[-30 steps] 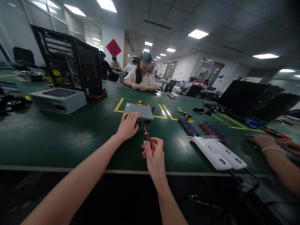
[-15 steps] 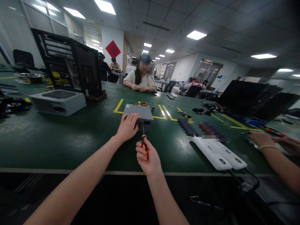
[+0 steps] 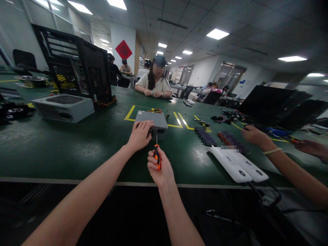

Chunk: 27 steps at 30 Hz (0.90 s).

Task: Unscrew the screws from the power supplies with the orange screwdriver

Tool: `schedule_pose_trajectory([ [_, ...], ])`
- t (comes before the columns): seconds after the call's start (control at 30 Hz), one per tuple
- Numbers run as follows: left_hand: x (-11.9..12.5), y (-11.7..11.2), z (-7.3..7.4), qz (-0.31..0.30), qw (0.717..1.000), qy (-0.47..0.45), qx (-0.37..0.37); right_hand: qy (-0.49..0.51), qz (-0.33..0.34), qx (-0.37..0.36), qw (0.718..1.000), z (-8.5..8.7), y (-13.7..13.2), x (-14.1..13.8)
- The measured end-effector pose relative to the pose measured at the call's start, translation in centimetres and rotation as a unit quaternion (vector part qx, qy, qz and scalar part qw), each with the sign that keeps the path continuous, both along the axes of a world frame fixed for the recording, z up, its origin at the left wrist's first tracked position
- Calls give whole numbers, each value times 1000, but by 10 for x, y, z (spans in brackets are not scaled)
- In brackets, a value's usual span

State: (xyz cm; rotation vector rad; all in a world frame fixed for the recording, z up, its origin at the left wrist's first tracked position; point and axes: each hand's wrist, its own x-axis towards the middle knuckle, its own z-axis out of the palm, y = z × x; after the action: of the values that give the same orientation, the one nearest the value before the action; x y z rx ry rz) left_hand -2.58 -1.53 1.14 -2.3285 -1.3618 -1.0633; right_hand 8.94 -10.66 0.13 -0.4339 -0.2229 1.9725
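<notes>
A grey computer power supply (image 3: 156, 119) lies on the green table in front of me, its socket side facing me and a bundle of coloured wires (image 3: 155, 110) behind it. My left hand (image 3: 140, 134) grips its near left corner, fingers over the top and thumb down at the front face. In my right hand (image 3: 161, 166) is an orange and black screwdriver (image 3: 157, 157), held in a closed fist. Its thin shaft points away from me at the front of the power supply, just right of my left hand. Whether the tip touches is too small to tell.
A second power supply (image 3: 64, 107) and an open black computer case (image 3: 79, 65) stand at left. White devices (image 3: 230, 164) with cables lie at right, near a co-worker's hands (image 3: 258, 137). Across the table sits a person (image 3: 155, 80). Black monitors (image 3: 271, 106) stand far right.
My hands stay in nearly the same places on the power supply and screwdriver. The co-worker's near hand at right has lifted and moved left, toward the white devices.
</notes>
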Motion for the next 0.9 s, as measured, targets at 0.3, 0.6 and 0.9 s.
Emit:
schedule_pose_trajectory([
  [0.3,1,-1,1,1,1000,-3,-3,0,-4,2,1000,-2,2,0],
  [0.6,1,-1,1,4,1000,-3,-12,1,-9,-14,1000,-1,1,1],
  [0.9,0,0,-1,-3,1000,-6,-2,-15,-23,-14,1000,0,0,-1],
])
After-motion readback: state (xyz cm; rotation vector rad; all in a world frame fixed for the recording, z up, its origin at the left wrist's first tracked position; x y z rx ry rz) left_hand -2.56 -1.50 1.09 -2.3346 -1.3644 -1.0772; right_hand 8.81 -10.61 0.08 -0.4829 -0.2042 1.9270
